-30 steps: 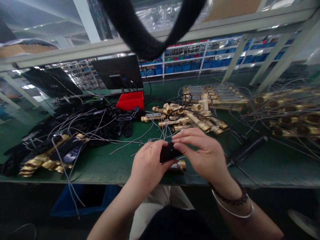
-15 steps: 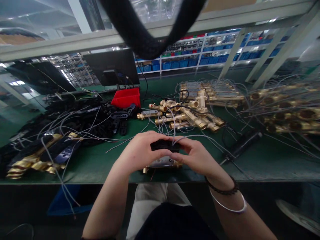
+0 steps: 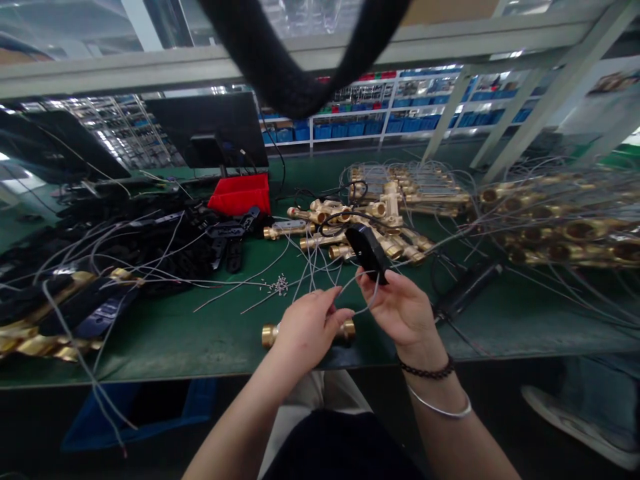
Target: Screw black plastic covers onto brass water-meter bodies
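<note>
My right hand [image 3: 403, 307] grips a black plastic cover [image 3: 367, 252], raised and tilted above the bench. A thin grey cable [image 3: 371, 305] loops from beside the cover to the fingertips of my left hand [image 3: 313, 325], which look pinched on it. Under my left hand a brass pipe body [image 3: 270, 335] lies crosswise near the bench's front edge. Both its ends show, but its middle is hidden by the hand. A small heap of screws [image 3: 280, 285] lies on the green bench top beyond my left hand.
More brass bodies [image 3: 350, 233] with cables lie ahead, and others [image 3: 560, 227] are stacked at right. Black parts [image 3: 150, 247] pile up at left, beside a red bin [image 3: 241, 193]. A black cylindrical tool [image 3: 470, 290] rests right of my hand. Below stands a blue crate [image 3: 200, 403].
The black cover has come up off the brass body and moved right in my right hand. My hands have parted, and the left has moved to the cable. The screws have come into view.
</note>
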### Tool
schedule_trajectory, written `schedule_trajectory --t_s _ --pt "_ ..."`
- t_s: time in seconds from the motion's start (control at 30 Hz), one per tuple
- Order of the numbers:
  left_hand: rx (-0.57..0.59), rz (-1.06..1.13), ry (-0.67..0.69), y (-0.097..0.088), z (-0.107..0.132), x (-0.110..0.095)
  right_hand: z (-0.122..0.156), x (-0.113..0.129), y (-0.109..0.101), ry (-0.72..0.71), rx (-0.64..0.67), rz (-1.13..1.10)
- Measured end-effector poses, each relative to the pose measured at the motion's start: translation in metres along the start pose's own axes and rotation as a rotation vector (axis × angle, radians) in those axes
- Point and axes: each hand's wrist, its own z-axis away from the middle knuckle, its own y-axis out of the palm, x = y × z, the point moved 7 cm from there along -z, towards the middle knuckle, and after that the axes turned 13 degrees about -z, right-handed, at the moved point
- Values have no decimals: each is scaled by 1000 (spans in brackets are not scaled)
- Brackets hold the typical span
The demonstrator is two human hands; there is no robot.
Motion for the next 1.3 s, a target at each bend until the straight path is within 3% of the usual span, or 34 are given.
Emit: schedule_trajectory --t_s 0.13,0.23,0.43,0.53,0.7,0.9,1.13,1.3 --pt "-65 -33 29 -3 -7 -13 3 -2 0 10 41 24" --pt "-36 -26 28 3 -10 -18 6 -6 -1 35 27 13" --pt "-46 -225 -129 2 -14 -17 16 -13 10 -35 51 172" --pt "-51 -286 -105 -5 -6 -7 19 -15 6 -57 4 192" --pt "-122 -126 -109 -12 18 25 20 -23 -4 -57 -61 122" --pt "-162 -16 -31 -3 28 25 26 -41 4 106 22 230" --pt "-315 164 -179 -12 52 64 25 -33 0 63 47 401" --pt "-342 141 -146 -3 48 63 26 -39 12 7 209 670"
